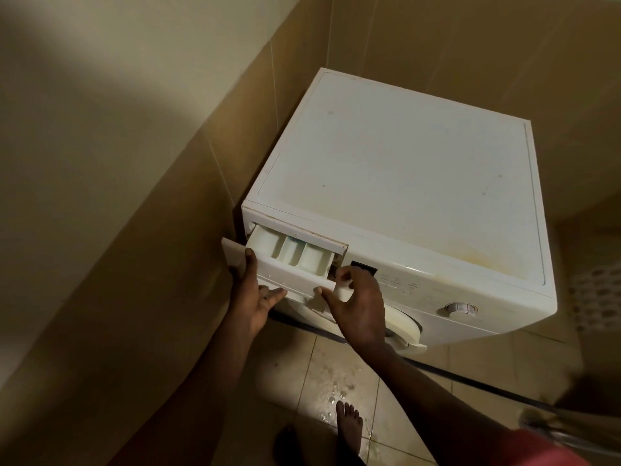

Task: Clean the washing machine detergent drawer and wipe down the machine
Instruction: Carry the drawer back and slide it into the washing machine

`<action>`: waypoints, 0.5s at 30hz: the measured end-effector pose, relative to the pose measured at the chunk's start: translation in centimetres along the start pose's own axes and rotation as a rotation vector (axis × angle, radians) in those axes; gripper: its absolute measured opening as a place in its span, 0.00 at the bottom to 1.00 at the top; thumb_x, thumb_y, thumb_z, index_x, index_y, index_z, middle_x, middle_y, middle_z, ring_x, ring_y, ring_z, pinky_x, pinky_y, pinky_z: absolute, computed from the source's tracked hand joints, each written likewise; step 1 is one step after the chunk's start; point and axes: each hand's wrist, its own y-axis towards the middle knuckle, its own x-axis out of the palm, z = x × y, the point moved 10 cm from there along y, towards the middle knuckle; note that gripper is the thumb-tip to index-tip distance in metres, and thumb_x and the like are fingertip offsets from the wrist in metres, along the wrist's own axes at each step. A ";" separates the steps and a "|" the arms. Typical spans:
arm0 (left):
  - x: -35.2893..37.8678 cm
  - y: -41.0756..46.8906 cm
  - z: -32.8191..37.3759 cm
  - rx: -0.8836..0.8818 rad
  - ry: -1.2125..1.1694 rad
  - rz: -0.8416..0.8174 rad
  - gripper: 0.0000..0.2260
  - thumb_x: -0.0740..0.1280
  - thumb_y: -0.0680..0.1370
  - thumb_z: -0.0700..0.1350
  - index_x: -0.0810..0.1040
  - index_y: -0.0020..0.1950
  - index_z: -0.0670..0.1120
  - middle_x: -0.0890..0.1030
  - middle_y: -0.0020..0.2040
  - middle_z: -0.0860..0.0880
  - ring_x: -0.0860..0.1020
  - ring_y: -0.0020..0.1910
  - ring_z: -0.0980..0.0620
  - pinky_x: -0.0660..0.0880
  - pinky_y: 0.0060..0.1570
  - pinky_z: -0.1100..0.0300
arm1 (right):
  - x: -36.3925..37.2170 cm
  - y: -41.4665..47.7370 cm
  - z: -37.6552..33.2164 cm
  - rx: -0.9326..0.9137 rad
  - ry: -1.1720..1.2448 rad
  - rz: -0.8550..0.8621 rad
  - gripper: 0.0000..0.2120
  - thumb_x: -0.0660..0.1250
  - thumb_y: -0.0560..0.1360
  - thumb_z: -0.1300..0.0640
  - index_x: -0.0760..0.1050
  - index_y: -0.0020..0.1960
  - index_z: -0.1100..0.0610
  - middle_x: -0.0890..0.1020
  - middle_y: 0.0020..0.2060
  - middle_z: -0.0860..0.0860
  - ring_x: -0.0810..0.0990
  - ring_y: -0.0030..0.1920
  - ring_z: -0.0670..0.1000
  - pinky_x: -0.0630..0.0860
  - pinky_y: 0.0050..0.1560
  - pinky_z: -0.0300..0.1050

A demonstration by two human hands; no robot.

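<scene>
Left hand (255, 297) and right hand (356, 304) grip opposite ends of the detergent drawer (292, 272).

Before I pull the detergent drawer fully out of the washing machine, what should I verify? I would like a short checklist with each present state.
1. Both hands grip the detergent drawer: ok; the left hand holds its left end, the right hand pinches its right end.
2. Drawer partly out, compartments showing: ok.
3. Release catch inside pressed: cannot tell, hidden.
4. Floor dry underfoot: not ok; wet patch beside the bare foot.
5. Washing machine top clean: not ok; yellowish stains near its front edge.
</scene>
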 end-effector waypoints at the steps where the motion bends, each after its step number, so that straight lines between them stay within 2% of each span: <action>1: 0.4 0.0 0.0 0.002 0.008 -0.009 0.35 0.67 0.74 0.58 0.58 0.79 0.52 0.71 0.72 0.40 0.73 0.68 0.37 0.76 0.56 0.39 | -0.4 0.6 -0.4 -0.043 -0.076 0.034 0.20 0.76 0.66 0.46 0.75 0.53 0.53 0.78 0.51 0.47 0.73 0.50 0.47 0.72 0.45 0.40; 3: 1.3 0.0 0.0 -0.004 0.026 -0.013 0.33 0.65 0.77 0.57 0.57 0.79 0.50 0.69 0.74 0.38 0.72 0.69 0.38 0.77 0.57 0.41 | -1.2 2.0 -1.2 -0.114 -0.203 0.074 0.27 0.76 0.64 0.45 0.74 0.58 0.54 0.76 0.55 0.50 0.71 0.53 0.50 0.71 0.48 0.43; 5: 2.1 0.0 0.0 -0.020 0.046 0.007 0.32 0.62 0.79 0.57 0.57 0.79 0.46 0.65 0.76 0.38 0.67 0.73 0.38 0.71 0.66 0.41 | -1.7 3.4 -1.8 -0.152 -0.278 0.084 0.31 0.76 0.64 0.44 0.72 0.63 0.54 0.74 0.60 0.51 0.71 0.56 0.51 0.69 0.52 0.44; 7: 3.2 0.0 0.2 -0.030 0.074 0.001 0.32 0.60 0.80 0.58 0.57 0.79 0.44 0.61 0.78 0.39 0.63 0.76 0.40 0.67 0.70 0.41 | -1.7 4.7 -2.0 -0.188 -0.338 0.074 0.33 0.74 0.64 0.43 0.71 0.65 0.54 0.73 0.63 0.52 0.70 0.60 0.53 0.68 0.55 0.47; 11: 5.2 0.1 1.0 -0.015 0.139 -0.017 0.30 0.56 0.82 0.58 0.57 0.79 0.43 0.60 0.79 0.40 0.62 0.77 0.42 0.65 0.72 0.43 | -0.8 6.9 -1.2 -0.210 -0.412 -0.005 0.37 0.71 0.66 0.41 0.67 0.71 0.56 0.70 0.69 0.54 0.68 0.68 0.55 0.67 0.65 0.53; 15: 6.5 0.7 1.2 -0.028 0.195 -0.026 0.32 0.55 0.82 0.60 0.57 0.79 0.41 0.62 0.78 0.39 0.64 0.75 0.40 0.65 0.71 0.46 | -0.1 8.0 -0.7 -0.230 -0.469 -0.042 0.36 0.70 0.68 0.41 0.69 0.70 0.58 0.72 0.70 0.56 0.69 0.70 0.57 0.67 0.67 0.55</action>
